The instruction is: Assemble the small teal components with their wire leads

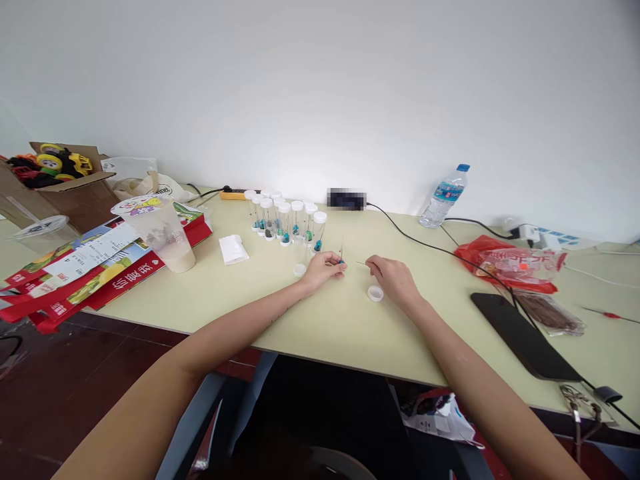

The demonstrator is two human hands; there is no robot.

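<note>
Head view: both forearms reach forward over the pale table (350, 347), elbows spread, hands low and near each other but apart. Left hand (323, 269) lies thumb-side up, thumb and fingers closed on one small blue piece (342, 261), from which a thin wire rises upright. Right hand (395, 277) is turned knuckles up, its fingertips pinching one thin rod (361, 263) that points left, its tip short of the blue piece. Count: one loose white cap (375, 293), just beside the right hand; one clear tube (300, 255) beside the left hand, its white end on the table. Behind stand at least nine capped tubes (285, 223) (they overlap, so the exact number cannot be confirmed). Also noted: one water bottle (445, 197), two drink cups (167, 240), one folded white paper (233, 250) and one cardboard box (75, 200).
</note>
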